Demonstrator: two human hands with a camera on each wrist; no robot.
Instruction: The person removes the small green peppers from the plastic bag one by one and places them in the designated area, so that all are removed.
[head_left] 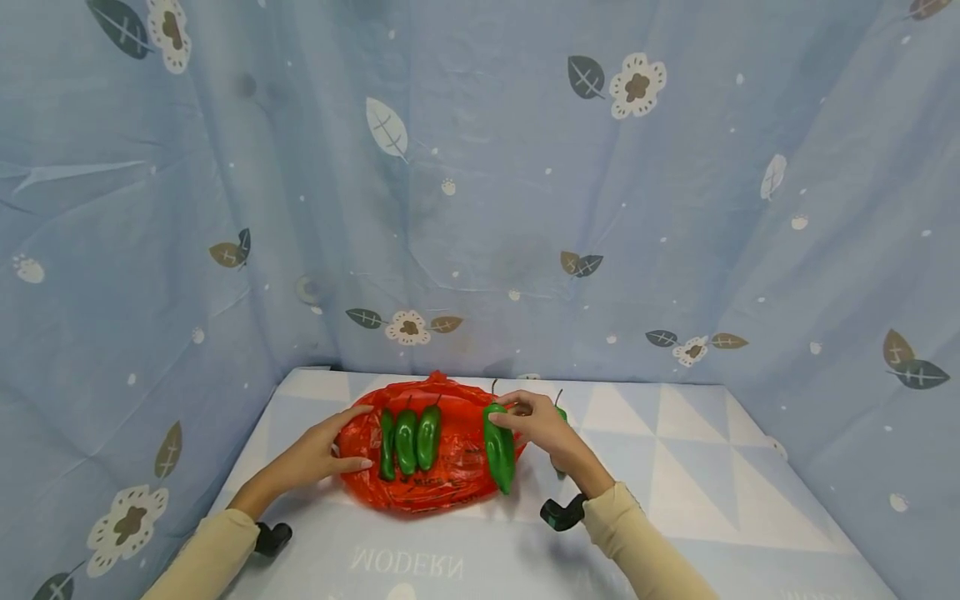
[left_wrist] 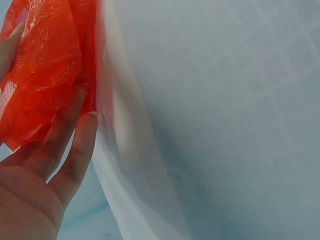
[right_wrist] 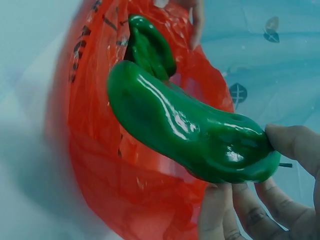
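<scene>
A red plastic bag (head_left: pixel 457 487) lies spread on the table, with several green peppers (head_left: pixel 406 442) side by side on its left half. My left hand (head_left: pixel 318 450) rests against the bag's left edge, fingers spread and fairly straight; in the left wrist view its fingertips (left_wrist: pixel 86 125) touch the crinkled plastic. My right hand (head_left: pixel 536 421) pinches a large green pepper (head_left: pixel 498 450) near its stem end, over the bag's right side. The right wrist view shows this shiny pepper (right_wrist: pixel 185 130) between thumb and fingers, its free end pointing toward the other peppers.
Another green pepper (head_left: pixel 561 413) lies on the table just right of the bag, partly hidden behind my right hand. The table (head_left: pixel 675 467) has a pale triangle-patterned cover. A blue patterned curtain (head_left: pixel 510 208) hangs behind and along both sides.
</scene>
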